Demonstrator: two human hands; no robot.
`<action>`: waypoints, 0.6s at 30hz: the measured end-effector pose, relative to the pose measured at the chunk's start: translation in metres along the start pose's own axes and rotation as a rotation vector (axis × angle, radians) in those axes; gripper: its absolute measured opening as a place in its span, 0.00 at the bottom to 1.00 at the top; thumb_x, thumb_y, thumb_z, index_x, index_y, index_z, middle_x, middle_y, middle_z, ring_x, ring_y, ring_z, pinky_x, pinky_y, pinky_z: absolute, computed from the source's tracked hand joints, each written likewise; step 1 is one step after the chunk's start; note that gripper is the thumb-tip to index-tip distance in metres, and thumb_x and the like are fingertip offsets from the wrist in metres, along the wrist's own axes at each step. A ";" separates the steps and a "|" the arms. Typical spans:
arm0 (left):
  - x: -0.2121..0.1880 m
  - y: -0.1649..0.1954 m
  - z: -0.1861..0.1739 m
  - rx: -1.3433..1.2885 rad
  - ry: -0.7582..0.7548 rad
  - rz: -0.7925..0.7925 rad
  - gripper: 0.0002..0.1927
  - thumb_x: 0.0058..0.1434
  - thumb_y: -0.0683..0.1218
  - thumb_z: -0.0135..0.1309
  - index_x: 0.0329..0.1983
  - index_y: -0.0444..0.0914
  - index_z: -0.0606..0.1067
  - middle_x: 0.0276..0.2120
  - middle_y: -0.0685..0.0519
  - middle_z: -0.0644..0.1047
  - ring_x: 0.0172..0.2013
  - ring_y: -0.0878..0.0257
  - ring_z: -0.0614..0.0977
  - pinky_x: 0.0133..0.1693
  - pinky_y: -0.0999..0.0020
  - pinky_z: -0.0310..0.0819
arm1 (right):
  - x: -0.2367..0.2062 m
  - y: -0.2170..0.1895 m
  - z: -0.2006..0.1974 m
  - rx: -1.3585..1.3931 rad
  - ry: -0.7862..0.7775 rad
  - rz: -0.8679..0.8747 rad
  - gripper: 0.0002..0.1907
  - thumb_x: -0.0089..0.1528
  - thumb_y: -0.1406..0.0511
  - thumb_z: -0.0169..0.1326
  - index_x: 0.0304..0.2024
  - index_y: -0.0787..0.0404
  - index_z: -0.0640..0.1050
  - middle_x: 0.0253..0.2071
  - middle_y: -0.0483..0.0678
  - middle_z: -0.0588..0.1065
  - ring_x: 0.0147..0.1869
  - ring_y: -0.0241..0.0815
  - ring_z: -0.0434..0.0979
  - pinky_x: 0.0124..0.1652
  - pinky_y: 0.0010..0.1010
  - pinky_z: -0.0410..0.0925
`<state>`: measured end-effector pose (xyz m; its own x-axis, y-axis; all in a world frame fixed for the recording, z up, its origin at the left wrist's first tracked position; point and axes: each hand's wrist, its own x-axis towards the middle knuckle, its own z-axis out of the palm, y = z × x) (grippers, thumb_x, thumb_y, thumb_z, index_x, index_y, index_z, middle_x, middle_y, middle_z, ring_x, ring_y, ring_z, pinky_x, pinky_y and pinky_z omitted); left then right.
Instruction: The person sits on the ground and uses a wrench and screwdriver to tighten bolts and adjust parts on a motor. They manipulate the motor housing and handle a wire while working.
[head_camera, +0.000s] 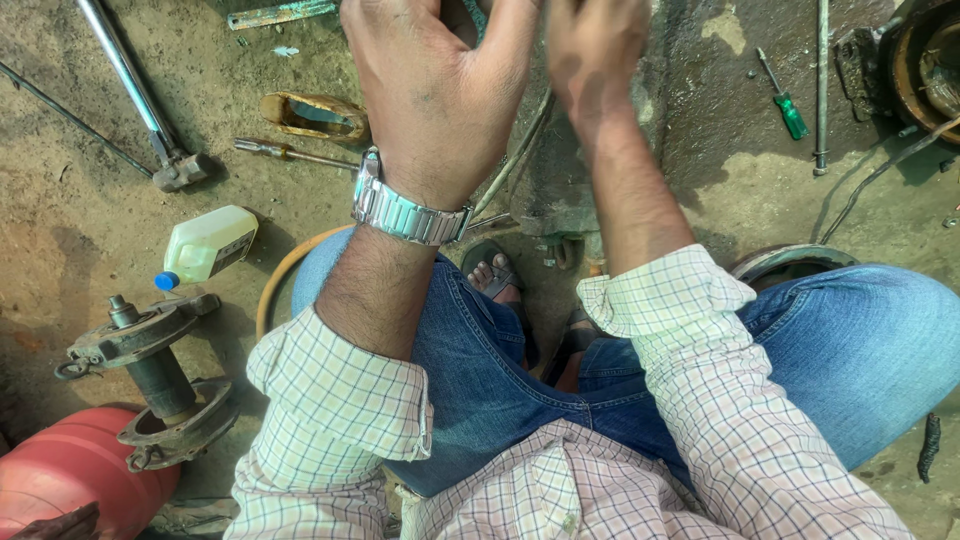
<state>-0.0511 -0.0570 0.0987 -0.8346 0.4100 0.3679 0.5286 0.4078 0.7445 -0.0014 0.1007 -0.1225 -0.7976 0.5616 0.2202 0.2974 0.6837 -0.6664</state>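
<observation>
A person in a checked shirt and blue jeans sits over a dirt workshop floor (80, 240), both hands raised close together at the top edge of the view. The left hand (440, 90), a steel wristwatch (405, 212) on its wrist, curls its fingers inward, but the fingertips run out of view and whether they grip anything cannot be told. The right hand (592, 50) is blurred and cut off by the edge, so its hold cannot be told either. Directly below the hands lies a grimy metal block (560, 190) with thin rods leaning against it, next to the person's sandalled foot (492, 272). Tools lie scattered around: a long steel wrench (135, 95) at upper left, a screwdriver with a worn handle (290, 152), and a green-handled screwdriver (785, 100) well apart at upper right. A pale plastic bottle with a blue cap (207, 245) lies on its side just above a greasy wheel hub (150, 375), with a red cylinder (70, 480) in the lower left corner.
</observation>
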 end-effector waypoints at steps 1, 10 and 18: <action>0.001 0.001 0.001 -0.014 0.007 0.002 0.16 0.70 0.49 0.62 0.30 0.37 0.74 0.23 0.55 0.70 0.23 0.65 0.70 0.31 0.64 0.63 | 0.001 -0.019 0.004 -0.056 -0.172 -0.028 0.14 0.72 0.57 0.50 0.41 0.60 0.77 0.34 0.49 0.75 0.39 0.46 0.75 0.45 0.45 0.69; 0.010 0.009 -0.004 -0.160 -0.006 0.025 0.12 0.71 0.49 0.60 0.37 0.36 0.77 0.26 0.55 0.75 0.27 0.66 0.76 0.32 0.66 0.67 | -0.022 -0.088 -0.006 0.517 -0.397 -0.153 0.20 0.70 0.60 0.52 0.55 0.71 0.70 0.45 0.57 0.76 0.52 0.53 0.80 0.51 0.42 0.75; 0.009 0.001 -0.005 -0.089 0.004 -0.001 0.14 0.73 0.48 0.60 0.32 0.36 0.76 0.20 0.56 0.70 0.20 0.68 0.71 0.24 0.69 0.60 | 0.003 0.021 -0.032 0.925 0.392 0.270 0.16 0.71 0.59 0.48 0.50 0.66 0.71 0.36 0.53 0.78 0.27 0.39 0.82 0.28 0.35 0.82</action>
<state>-0.0588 -0.0569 0.1052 -0.8359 0.4060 0.3693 0.5120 0.3343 0.7912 0.0193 0.1319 -0.1128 -0.4885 0.8681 0.0886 -0.2101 -0.0185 -0.9775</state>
